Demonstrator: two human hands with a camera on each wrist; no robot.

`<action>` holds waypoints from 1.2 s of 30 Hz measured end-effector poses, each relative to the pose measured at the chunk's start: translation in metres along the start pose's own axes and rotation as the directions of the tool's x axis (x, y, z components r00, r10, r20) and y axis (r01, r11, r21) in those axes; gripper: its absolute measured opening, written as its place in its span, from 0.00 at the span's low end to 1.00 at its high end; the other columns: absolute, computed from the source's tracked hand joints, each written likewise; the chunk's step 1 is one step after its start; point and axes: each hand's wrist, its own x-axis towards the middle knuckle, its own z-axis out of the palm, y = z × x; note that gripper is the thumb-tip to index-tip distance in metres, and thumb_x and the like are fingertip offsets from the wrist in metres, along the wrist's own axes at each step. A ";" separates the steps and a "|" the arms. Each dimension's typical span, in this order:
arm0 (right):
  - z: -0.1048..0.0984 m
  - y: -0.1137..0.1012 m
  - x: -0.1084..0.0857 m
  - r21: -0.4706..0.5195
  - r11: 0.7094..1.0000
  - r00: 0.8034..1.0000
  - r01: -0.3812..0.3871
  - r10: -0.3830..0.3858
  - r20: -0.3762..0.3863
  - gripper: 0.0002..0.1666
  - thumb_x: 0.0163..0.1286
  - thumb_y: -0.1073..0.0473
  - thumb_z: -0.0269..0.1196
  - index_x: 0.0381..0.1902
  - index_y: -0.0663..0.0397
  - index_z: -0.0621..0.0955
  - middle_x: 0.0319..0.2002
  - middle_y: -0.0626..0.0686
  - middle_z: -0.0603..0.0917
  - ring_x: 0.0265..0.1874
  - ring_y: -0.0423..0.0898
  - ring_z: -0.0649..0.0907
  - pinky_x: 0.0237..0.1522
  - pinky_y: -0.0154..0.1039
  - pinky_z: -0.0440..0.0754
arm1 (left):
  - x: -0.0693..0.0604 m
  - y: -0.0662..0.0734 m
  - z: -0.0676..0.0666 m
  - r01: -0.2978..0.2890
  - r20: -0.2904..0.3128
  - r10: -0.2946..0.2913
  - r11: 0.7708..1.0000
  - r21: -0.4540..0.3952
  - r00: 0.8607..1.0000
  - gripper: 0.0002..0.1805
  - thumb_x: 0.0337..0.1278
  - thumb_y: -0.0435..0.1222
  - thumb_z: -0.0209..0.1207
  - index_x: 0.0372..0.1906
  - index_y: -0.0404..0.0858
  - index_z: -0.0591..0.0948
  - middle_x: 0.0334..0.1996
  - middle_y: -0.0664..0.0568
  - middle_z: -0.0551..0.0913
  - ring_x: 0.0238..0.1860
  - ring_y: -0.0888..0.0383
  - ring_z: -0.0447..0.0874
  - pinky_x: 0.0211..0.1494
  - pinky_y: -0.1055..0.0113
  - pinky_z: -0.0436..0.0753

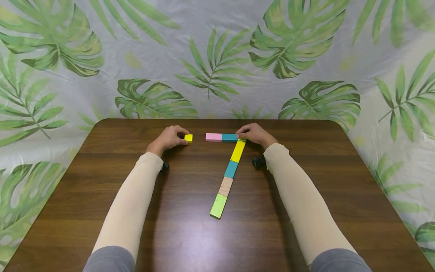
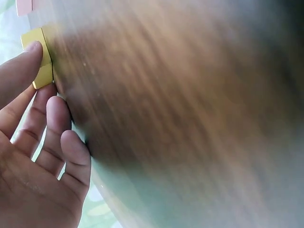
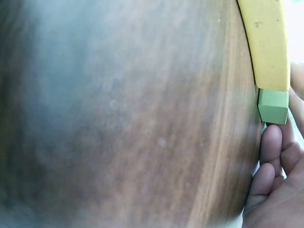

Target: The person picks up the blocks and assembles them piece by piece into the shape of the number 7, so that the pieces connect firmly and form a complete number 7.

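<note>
In the head view my left hand [image 1: 171, 137] pinches a small yellow block [image 1: 188, 138] near the table's far edge. The left wrist view has the thumb on that block's face, fingers behind. My right hand [image 1: 255, 135] grips a green block [image 3: 274, 105] where two lines of blocks meet, its fingers covering most of it from above. Leftward from that corner lie a teal block [image 1: 229, 138] and a pink block [image 1: 213, 137]. Slanting toward me run a long yellow block [image 1: 238, 151], another teal block [image 1: 231, 169], a plain wooden block [image 1: 225, 186] and a lime block [image 1: 218, 206].
Everything lies on a brown wood-grain table [image 1: 183, 234] with rounded far corners. Behind it hangs a pale curtain [image 1: 224, 102] printed with green leaves. A gap of bare table separates the left hand's block from the pink one.
</note>
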 end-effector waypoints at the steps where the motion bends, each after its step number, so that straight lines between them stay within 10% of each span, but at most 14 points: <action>1: 0.000 0.000 0.000 -0.003 1.000 1.000 -0.001 0.001 0.001 0.19 0.75 0.55 0.59 0.58 0.56 0.82 0.66 0.59 0.75 0.65 0.58 0.73 0.67 0.54 0.72 | 0.001 0.000 0.000 -0.001 -0.002 0.001 1.000 0.000 1.000 0.25 0.63 0.37 0.63 0.65 0.39 0.77 0.65 0.39 0.74 0.64 0.41 0.71 0.68 0.47 0.71; 36: 0.000 0.003 0.002 0.013 1.000 1.000 0.003 -0.003 -0.002 0.19 0.75 0.54 0.59 0.58 0.55 0.82 0.67 0.59 0.74 0.66 0.58 0.72 0.68 0.55 0.71 | 0.017 0.026 0.015 0.004 -0.026 -0.005 0.999 -0.039 1.000 0.24 0.61 0.38 0.65 0.63 0.41 0.80 0.59 0.41 0.78 0.58 0.45 0.74 0.67 0.51 0.71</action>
